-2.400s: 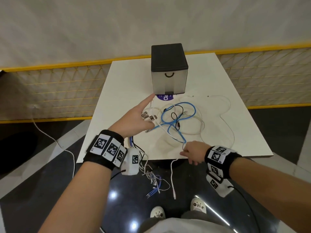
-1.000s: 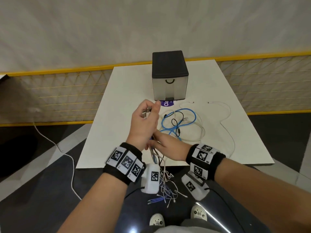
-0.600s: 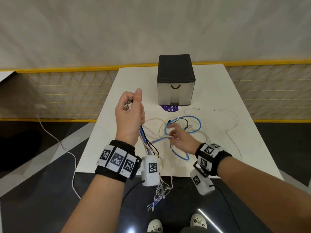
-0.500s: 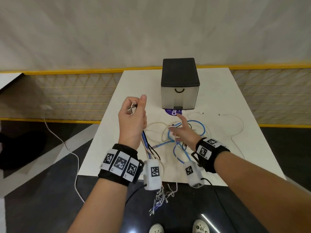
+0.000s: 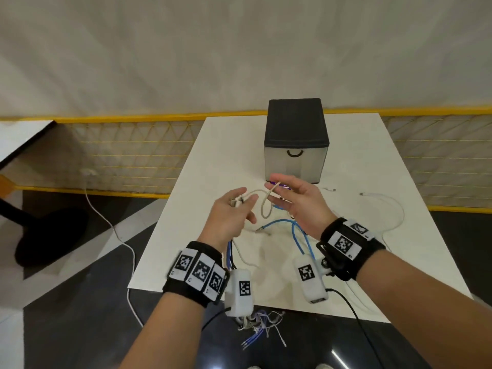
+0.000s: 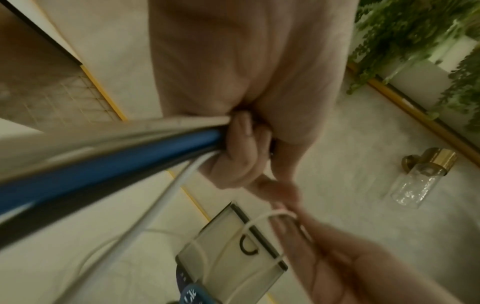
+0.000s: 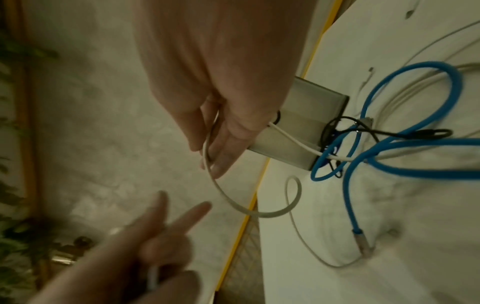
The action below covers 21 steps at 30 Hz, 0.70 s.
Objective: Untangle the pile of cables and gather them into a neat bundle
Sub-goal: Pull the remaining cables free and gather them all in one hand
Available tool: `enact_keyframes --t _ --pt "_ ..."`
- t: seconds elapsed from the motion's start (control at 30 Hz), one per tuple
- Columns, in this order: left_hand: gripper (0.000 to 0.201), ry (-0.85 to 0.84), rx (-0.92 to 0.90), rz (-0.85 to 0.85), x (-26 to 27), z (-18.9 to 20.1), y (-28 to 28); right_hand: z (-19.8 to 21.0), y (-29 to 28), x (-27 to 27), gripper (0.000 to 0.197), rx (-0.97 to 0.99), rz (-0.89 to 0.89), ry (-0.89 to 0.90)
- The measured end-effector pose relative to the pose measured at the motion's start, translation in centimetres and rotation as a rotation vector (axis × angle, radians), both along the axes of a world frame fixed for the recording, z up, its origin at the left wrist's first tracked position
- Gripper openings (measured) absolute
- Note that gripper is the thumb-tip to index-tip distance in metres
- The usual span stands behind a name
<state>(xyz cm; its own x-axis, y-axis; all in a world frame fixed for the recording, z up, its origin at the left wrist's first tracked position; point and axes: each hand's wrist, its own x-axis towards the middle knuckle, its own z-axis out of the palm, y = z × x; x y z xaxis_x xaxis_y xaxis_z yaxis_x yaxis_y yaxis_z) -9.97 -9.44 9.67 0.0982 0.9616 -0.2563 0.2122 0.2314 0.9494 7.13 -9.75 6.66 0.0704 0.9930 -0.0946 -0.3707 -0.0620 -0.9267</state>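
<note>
The left hand (image 5: pixel 231 219) is closed round a gathered bunch of cables (image 6: pixel 109 152), connector ends poking out above the fist and the loose tails hanging off the near edge of the table (image 5: pixel 221 145); the right hand (image 5: pixel 298 206) holds a loop of the beige cable (image 5: pixel 266 206) lightly between thumb and fingers, raised above the table just in front of the small drawer box (image 5: pixel 295 139). The step in hand looks like feeding this beige cable into the left fist. To do it well, the right hand should slide along the cable rather than yank, since the rest of it runs down into the pile where the blue cable (image 5: pixel 295 230) and a thin black cable (image 7: pixel 363 131) cross each other beside the box. Lift slowly, watch whether the blue loops rise with it, and shake or unthread any crossing before pulling further. Keep the left grip firm so the ends stay level. A thin white cable (image 5: pixel 388 206) lies apart on the right side of the table, not yet gathered
</note>
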Motion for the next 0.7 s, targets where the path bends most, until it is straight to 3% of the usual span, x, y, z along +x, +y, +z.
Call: enact_keyframes --t 0.07,0.13,0.27,0.33,0.43,0.47,0.57,0.63,0.7 --pt "0.033 0.042 -0.044 -0.134 1.1 -0.6 -0.1 1.4 -0.3 0.3 0.029 0.055 0.002 0.034" --pt "0.023 0.139 -0.016 -0.218 1.9 -1.0 -0.1 3.1 -0.5 0.9 0.029 0.088 -0.005 0.051" --pt "0.014 0.199 0.099 -0.096 2.5 -2.0 0.9 5.2 -0.8 2.6 0.034 0.111 -0.054 0.064" --pt "0.006 0.322 0.169 -0.043 2.2 -2.6 1.7 5.4 -1.3 3.2 0.036 0.119 -0.076 0.065" --pt "0.010 0.437 0.252 0.026 1.6 -3.5 2.6 4.9 -1.4 4.0 0.034 0.035 -0.135 -0.001" --pt "0.011 0.441 0.285 0.037 1.6 -3.5 2.7 4.4 -1.1 4.2 0.033 -0.033 -0.151 -0.079" --pt "0.018 0.382 0.351 -0.021 1.9 -3.4 2.6 2.5 0.0 5.0 0.032 -0.248 -0.190 -0.564" --pt "0.025 0.346 0.364 -0.089 2.4 -3.2 2.4 2.2 0.6 4.7 0.029 -0.256 -0.227 -0.815" --pt "0.028 0.320 0.368 -0.169 3.0 -3.0 2.1 2.6 1.1 3.8 0.031 -0.168 -0.126 -1.032"
